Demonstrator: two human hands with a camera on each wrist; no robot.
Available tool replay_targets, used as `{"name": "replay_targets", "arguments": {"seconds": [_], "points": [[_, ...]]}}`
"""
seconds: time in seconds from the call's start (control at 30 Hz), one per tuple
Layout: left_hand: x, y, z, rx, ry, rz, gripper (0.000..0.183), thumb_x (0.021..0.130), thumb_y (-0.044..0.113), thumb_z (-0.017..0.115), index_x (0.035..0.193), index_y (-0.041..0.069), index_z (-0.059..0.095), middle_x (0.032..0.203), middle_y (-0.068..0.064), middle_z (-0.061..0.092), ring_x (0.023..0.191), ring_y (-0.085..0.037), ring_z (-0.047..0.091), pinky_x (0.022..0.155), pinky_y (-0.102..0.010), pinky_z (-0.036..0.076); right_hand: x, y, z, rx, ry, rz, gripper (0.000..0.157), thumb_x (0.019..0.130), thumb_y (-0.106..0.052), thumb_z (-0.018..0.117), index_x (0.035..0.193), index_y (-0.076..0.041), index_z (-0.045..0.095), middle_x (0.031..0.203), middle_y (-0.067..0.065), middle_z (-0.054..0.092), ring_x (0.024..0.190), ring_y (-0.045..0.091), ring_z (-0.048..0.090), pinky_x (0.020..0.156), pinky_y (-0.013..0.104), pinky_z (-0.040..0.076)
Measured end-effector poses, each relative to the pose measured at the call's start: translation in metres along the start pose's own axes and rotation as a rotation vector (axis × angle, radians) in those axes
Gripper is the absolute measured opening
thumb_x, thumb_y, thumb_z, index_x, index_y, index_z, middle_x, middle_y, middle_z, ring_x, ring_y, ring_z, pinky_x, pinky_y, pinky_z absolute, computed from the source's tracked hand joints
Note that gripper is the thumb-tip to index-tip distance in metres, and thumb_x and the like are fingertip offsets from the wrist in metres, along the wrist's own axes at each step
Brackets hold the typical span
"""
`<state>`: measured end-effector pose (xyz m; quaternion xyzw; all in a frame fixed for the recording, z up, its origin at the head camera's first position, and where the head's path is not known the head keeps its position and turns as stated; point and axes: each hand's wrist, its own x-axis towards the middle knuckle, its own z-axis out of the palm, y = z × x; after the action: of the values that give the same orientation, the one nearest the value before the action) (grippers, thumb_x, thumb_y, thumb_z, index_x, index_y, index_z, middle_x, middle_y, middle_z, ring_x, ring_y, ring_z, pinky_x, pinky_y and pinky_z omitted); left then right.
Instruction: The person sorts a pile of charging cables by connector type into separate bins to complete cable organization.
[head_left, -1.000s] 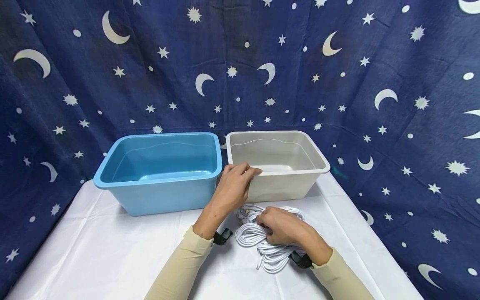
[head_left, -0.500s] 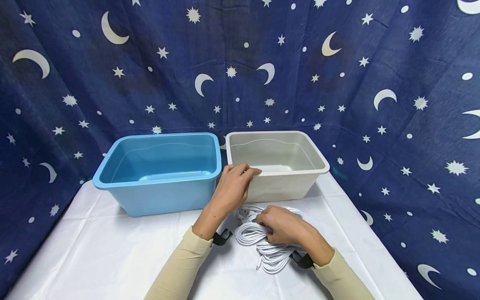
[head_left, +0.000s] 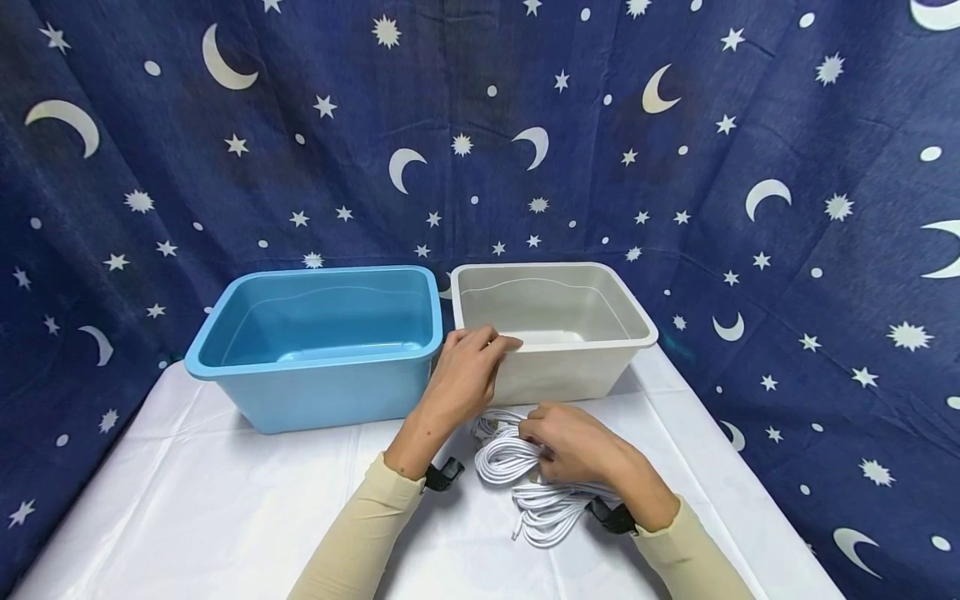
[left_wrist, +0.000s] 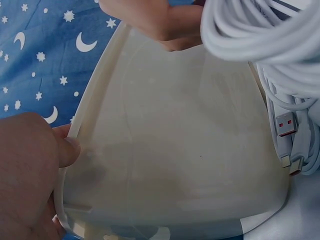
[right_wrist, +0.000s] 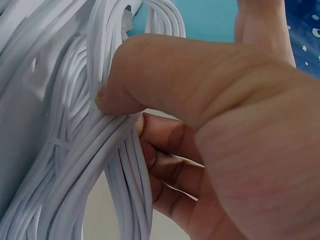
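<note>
My left hand (head_left: 467, 371) grips the front rim of the light grey bin (head_left: 558, 375) near its left corner; in the left wrist view the thumb (left_wrist: 67, 151) lies over that rim. My right hand (head_left: 573, 443) pinches a coiled white USB cable (right_wrist: 87, 145) between thumb and fingers, just in front of the bin. More coiled white cables (head_left: 551, 512) lie below it on the table. A USB plug (left_wrist: 286, 124) shows among the coils in the left wrist view. Part of the held coil is hidden behind the right hand.
A blue bin (head_left: 322, 396) stands left of the grey one, close beside it. Both rest on a table with a white cloth (head_left: 225, 508). Behind hangs a dark blue curtain (head_left: 480, 117) with moons and stars.
My right hand has risen slightly and shifted a little to the right, with the held coil parting from the cables below. The left hand has stayed on the rim.
</note>
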<state>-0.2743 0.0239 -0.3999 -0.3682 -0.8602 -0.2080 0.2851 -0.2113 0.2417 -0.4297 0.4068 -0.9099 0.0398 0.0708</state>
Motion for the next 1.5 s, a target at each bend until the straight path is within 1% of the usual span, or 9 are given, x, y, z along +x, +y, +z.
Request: {"name": "replay_targets", "arguments": {"seconds": [0.3,0.43,0.53,0.73,0.9,1.1,1.33,1.5], "points": [[-0.001,0.0,0.001,-0.005,-0.001,-0.004,0.026,0.11,0.013,0.055,0.128,0.02,0.073,0.099,0.001,0.063,0.092,-0.02,0.066,0.1,-0.044,0.044,-0.002,0.001,-0.007,-0.022,0.067,-0.036,0.031,0.062,-0.008,0.079,0.078,-0.019,0.055,0.077,-0.012,0.048,0.074,0.011,0.046,0.067,0.031,0.042],[0.0,-0.001,0.0,-0.009,0.002,-0.007,0.026,0.11,0.013,0.055,0.127,0.02,0.073,0.099,0.002,0.062,0.092,-0.02,0.066,0.099,-0.045,0.044,-0.004,0.001,-0.011,-0.023,0.087,-0.043,0.03,0.062,-0.005,0.077,0.08,-0.018,0.057,0.082,-0.009,0.054,0.078,0.012,0.049,0.071,0.033,0.045],[0.0,-0.001,0.0,-0.008,0.0,-0.007,0.026,0.11,0.013,0.055,0.127,0.02,0.073,0.099,0.002,0.063,0.092,-0.02,0.066,0.099,-0.045,0.044,-0.005,0.003,-0.013,-0.013,0.098,-0.045,0.029,0.062,-0.004,0.076,0.081,-0.018,0.059,0.083,-0.008,0.056,0.08,0.012,0.05,0.072,0.032,0.045],[0.001,-0.001,0.001,-0.002,-0.01,-0.008,0.027,0.11,0.012,0.055,0.128,0.021,0.073,0.099,0.002,0.062,0.091,-0.019,0.065,0.101,-0.044,0.044,-0.007,0.006,-0.019,-0.01,0.13,-0.048,0.031,0.06,-0.002,0.076,0.081,-0.018,0.059,0.082,-0.008,0.055,0.079,0.012,0.049,0.072,0.031,0.044],[0.001,0.0,0.001,-0.001,-0.007,-0.008,0.027,0.11,0.012,0.055,0.128,0.021,0.073,0.099,0.002,0.062,0.091,-0.019,0.065,0.101,-0.044,0.044,-0.01,0.009,-0.024,-0.004,0.143,-0.05,0.031,0.062,-0.002,0.077,0.082,-0.019,0.06,0.083,-0.007,0.054,0.079,0.011,0.048,0.072,0.03,0.043],[0.001,0.001,0.003,-0.006,0.003,0.006,0.027,0.109,0.012,0.056,0.128,0.021,0.073,0.099,0.002,0.062,0.091,-0.019,0.064,0.1,-0.044,0.044,-0.014,0.014,-0.028,0.027,0.182,-0.053,0.032,0.063,0.001,0.075,0.085,-0.018,0.061,0.083,-0.006,0.053,0.078,0.01,0.046,0.072,0.03,0.043],[0.001,0.0,0.004,-0.006,0.011,0.005,0.026,0.11,0.013,0.055,0.127,0.021,0.073,0.098,0.003,0.061,0.09,-0.019,0.064,0.099,-0.044,0.044,-0.015,0.018,-0.033,0.035,0.186,-0.045,0.032,0.065,0.001,0.076,0.087,-0.017,0.063,0.084,-0.006,0.054,0.08,0.01,0.047,0.072,0.03,0.043],[0.0,0.0,0.003,0.004,0.006,0.003,0.027,0.11,0.013,0.055,0.128,0.022,0.072,0.098,0.003,0.061,0.089,-0.019,0.063,0.099,-0.044,0.044,-0.014,0.02,-0.041,0.031,0.182,-0.06,0.032,0.066,0.0,0.078,0.09,-0.017,0.065,0.086,-0.008,0.055,0.081,0.01,0.049,0.072,0.03,0.046]]}}
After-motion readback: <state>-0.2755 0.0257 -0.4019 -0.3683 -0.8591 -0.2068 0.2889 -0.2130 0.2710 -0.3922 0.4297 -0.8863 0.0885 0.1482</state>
